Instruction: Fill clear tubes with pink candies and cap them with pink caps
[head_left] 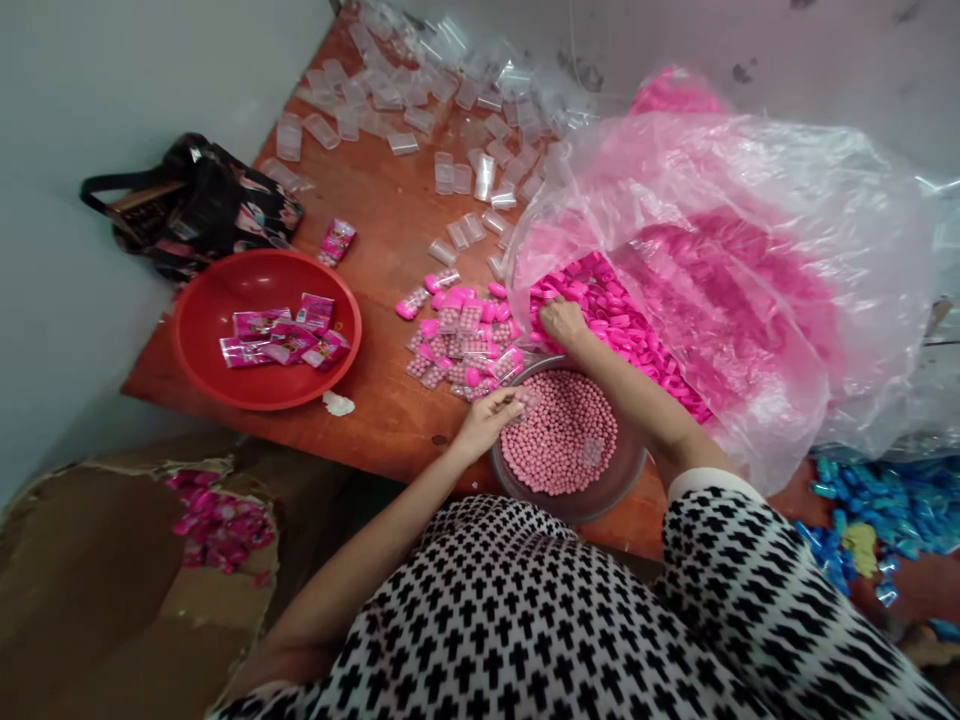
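My left hand [487,418] pinches a small clear plastic container [532,402] at the left rim of a bowl [630,470] of pink beads [555,440]. How full that container is cannot be made out. Another clear container [592,452] lies on the beads. My right hand [564,322] is among bright pink plastic caps [622,325] at the mouth of a large clear bag [862,200]. Its fingers are curled closed at a pink cap, with the fingertips partly hidden. Left of the bowl lies a pile of bead-filled containers with pink caps [469,335].
Empty clear containers [405,95] are scattered over the back of the wooden table [390,400]. A red bowl [195,340] with pink packets [289,345] stands left, near a black flowered bag [225,205]. A cardboard box [90,580] is below left; blue packets [900,500] lie right.
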